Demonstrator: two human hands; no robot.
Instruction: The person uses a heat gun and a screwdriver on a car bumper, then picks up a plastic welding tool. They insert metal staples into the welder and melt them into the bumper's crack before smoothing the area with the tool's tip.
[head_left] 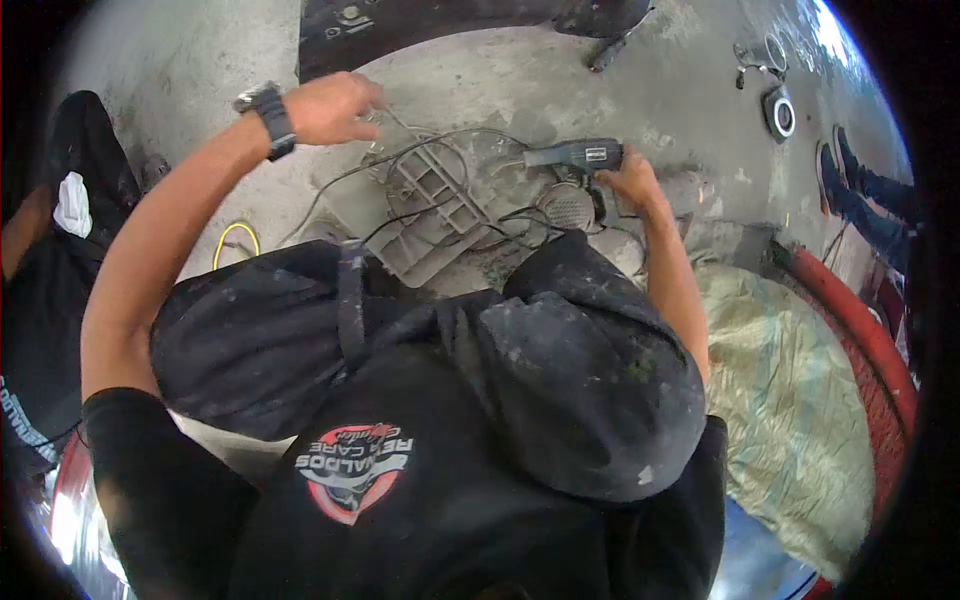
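Note:
My right hand [632,184] grips the rear of a heat gun [585,154], whose silver barrel points left. The gun is just above a round perforated disc [568,207] on the floor. My left hand [335,108], with a black watch [269,120] on the wrist, reaches forward with fingers apart. Its fingertips are near the upper edge of a grey plastic part [420,245] with a ribbed grid. A dark cable [345,178] loops across that part, in front of my knees.
A black curved panel [430,35] lies at the top, a dark tool [606,54] beside it. To the left another person [90,170] sits close. A woven sack [790,390] and a red panel [850,330] are on the right. Another person's legs [865,200] show far right.

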